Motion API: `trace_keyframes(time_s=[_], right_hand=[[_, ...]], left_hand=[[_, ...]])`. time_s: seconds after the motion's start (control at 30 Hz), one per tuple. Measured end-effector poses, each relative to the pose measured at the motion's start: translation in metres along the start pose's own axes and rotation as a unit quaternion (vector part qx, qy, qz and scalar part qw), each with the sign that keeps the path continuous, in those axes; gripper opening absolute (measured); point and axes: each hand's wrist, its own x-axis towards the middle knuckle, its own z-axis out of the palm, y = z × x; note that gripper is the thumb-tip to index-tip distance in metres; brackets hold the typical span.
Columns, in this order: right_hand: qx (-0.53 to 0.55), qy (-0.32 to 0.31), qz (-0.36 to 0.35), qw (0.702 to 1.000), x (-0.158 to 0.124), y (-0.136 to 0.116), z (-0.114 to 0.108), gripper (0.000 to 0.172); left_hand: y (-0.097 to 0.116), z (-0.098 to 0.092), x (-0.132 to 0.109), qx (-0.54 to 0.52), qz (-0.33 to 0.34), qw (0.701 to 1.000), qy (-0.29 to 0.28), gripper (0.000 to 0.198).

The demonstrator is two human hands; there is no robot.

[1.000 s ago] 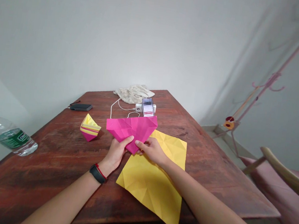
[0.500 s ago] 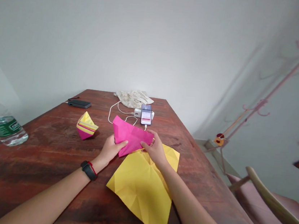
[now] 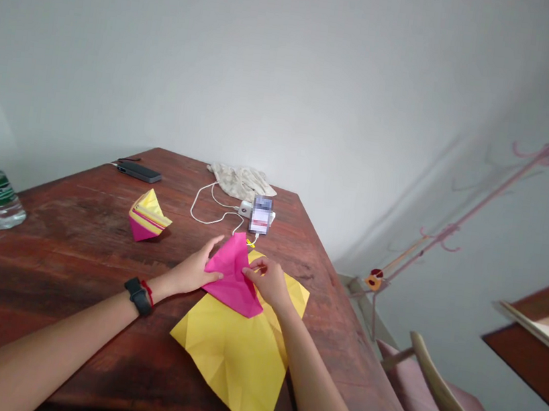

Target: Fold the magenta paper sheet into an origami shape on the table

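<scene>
The one view looks from the wearer's head, above the near side of the table [image 3: 68, 253], facing forward and down; the left hand [image 3: 192, 272] and right hand [image 3: 269, 282] lie fairly near, the wall [image 3: 272, 65] farther off behind

Wore a black wristband [image 3: 138, 296] on the left wrist [image 3: 160, 287] and, just beside it toward the left hand [image 3: 193, 271], a thin red cord [image 3: 148, 292]; had both forearms [image 3: 67, 347] bare.
</scene>
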Motion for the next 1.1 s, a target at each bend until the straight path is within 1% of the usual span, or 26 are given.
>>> trace_keyframes(time_s=[0.1, 0.17, 0.23, 0.33, 0.43, 0.53, 0.63, 0.73, 0.8, 0.87, 0.93, 1.0, 1.1], right_hand=[[0.006, -0.017, 0.000, 1.000, 0.000, 0.001, 0.002, 0.016], [0.010, -0.028, 0.010, 1.000, 0.000, 0.002, 0.004, 0.014], [0.003, -0.018, 0.016, 1.000, -0.001, 0.005, 0.006, 0.011], [-0.024, 0.024, 0.016, 0.999, -0.001, 0.009, 0.009, 0.018], [-0.037, 0.023, 0.021, 0.999, -0.002, 0.011, 0.011, 0.030], [-0.021, 0.010, 0.015, 1.000, -0.002, 0.009, 0.012, 0.032], [0.002, 0.014, -0.003, 1.000, -0.001, 0.009, 0.013, 0.028], [0.011, 0.034, -0.002, 0.999, 0.000, 0.010, 0.014, 0.027], [0.015, 0.035, 0.002, 0.999, 0.001, 0.012, 0.015, 0.027], [0.026, 0.025, 0.003, 0.999, 0.001, 0.012, 0.016, 0.029], [0.045, 0.018, -0.002, 0.999, 0.001, 0.012, 0.017, 0.030], [0.061, 0.016, -0.011, 0.998, 0.000, 0.011, 0.017, 0.029], [0.075, 0.006, -0.009, 0.997, -0.001, 0.008, 0.017, 0.027]], left_hand=[[0.006, 0.001, -0.004, 0.062, 0.024, 0.998, -0.019, 0.092], [0.010, 0.001, -0.006, 0.124, 0.061, 0.989, -0.045, 0.087], [0.012, 0.002, -0.008, 0.185, 0.091, 0.976, -0.064, 0.072], [0.009, 0.002, -0.010, 0.268, 0.091, 0.957, -0.071, 0.047], [0.007, 0.003, -0.012, 0.317, 0.104, 0.941, -0.053, 0.034], [0.008, 0.004, -0.012, 0.346, 0.131, 0.928, -0.044, 0.024], [0.007, 0.006, -0.009, 0.364, 0.162, 0.915, -0.064, 0.019], [0.001, 0.008, -0.005, 0.360, 0.194, 0.905, -0.113, 0.022], [-0.005, 0.010, -0.003, 0.357, 0.203, 0.901, -0.143, 0.026], [-0.008, 0.011, -0.004, 0.351, 0.198, 0.902, -0.154, 0.029], [-0.006, 0.011, -0.006, 0.341, 0.183, 0.910, -0.152, 0.028], [0.001, 0.009, -0.008, 0.326, 0.164, 0.918, -0.154, 0.026], [0.012, 0.004, -0.011, 0.307, 0.153, 0.922, -0.179, 0.024]])
